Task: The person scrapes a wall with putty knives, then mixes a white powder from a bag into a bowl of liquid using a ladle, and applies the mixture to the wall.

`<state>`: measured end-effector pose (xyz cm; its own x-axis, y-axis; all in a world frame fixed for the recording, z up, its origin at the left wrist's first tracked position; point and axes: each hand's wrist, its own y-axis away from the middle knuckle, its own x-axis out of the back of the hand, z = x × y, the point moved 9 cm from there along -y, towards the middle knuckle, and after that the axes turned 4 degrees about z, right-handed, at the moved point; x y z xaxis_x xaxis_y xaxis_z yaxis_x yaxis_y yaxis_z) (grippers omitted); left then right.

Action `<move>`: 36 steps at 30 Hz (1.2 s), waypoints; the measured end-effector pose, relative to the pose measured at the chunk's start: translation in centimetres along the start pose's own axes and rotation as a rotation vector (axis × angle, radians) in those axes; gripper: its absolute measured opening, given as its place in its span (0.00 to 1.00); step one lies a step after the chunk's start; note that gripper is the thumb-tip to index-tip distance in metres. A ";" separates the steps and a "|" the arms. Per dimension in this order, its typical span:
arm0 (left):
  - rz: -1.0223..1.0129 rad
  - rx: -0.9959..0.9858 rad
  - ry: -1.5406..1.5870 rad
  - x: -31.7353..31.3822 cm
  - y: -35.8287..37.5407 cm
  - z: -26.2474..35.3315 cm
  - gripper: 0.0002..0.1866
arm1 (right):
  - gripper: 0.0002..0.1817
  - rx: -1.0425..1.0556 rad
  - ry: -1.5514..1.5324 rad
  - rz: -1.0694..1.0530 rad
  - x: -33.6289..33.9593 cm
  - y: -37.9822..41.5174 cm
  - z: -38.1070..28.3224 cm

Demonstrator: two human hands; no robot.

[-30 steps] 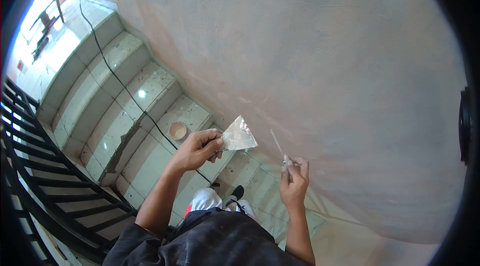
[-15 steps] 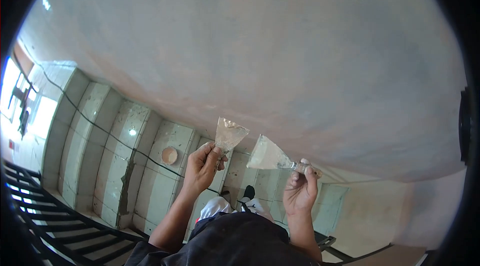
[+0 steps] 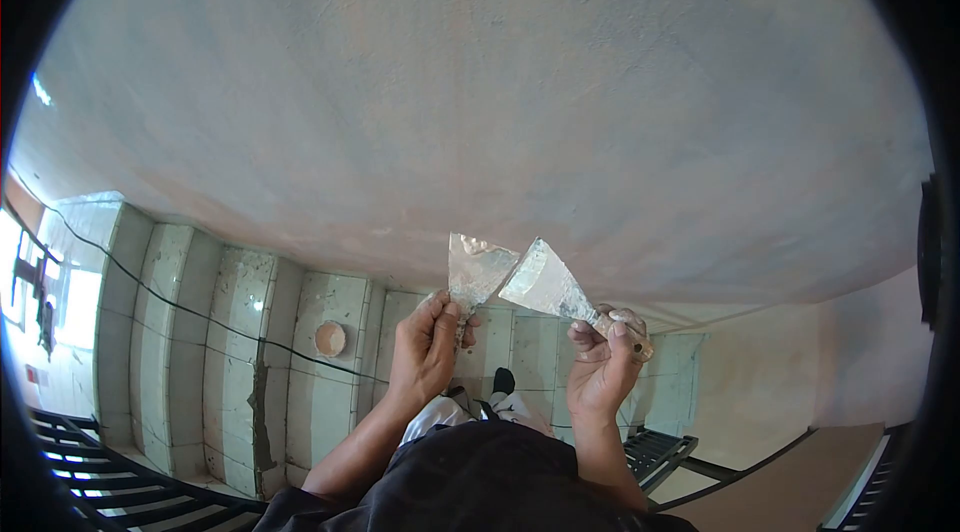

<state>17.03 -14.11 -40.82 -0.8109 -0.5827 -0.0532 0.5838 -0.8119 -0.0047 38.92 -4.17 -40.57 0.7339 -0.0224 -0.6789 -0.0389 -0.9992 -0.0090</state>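
Left grip point(image 3: 425, 347): scraper point(image 3: 475, 270), edge near second scraper point(image 3: 545, 282) in right grip point(image 3: 604, 367); wall point(image 3: 480, 82) beyond.

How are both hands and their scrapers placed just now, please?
Left hand gripping one scraper, paste on its blade. Right hand gripping another scraper, blades close together. Cable across the steps.

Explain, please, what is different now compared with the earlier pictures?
The right hand has turned the right scraper from edge-on to face-on and brought it towards the left scraper; whether they touch is unclear. The camera view swung, so the bowl appears lower and further left. Nothing was taken or let go: the left hand keeps its scraper, and the bowl stays on its step.
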 end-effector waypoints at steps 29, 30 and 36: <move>-0.044 -0.218 -0.331 -3.1 -2.1 1.6 0.11 | 0.14 0.063 0.052 0.087 1.5 -2.8 0.4; -0.050 -0.218 -0.333 -3.2 -2.1 1.4 0.11 | 0.14 0.051 0.055 0.094 1.7 -2.8 0.5; -0.003 -0.543 -0.559 -4.2 -1.7 2.6 0.10 | 0.12 0.067 0.108 0.098 0.5 -2.3 0.4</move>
<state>19.31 -10.34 -38.03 -0.6281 -0.6289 0.4582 0.4027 -0.7666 -0.5002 39.13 -1.89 -41.17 0.7926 -0.1271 -0.5964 -0.1569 -0.9876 0.0021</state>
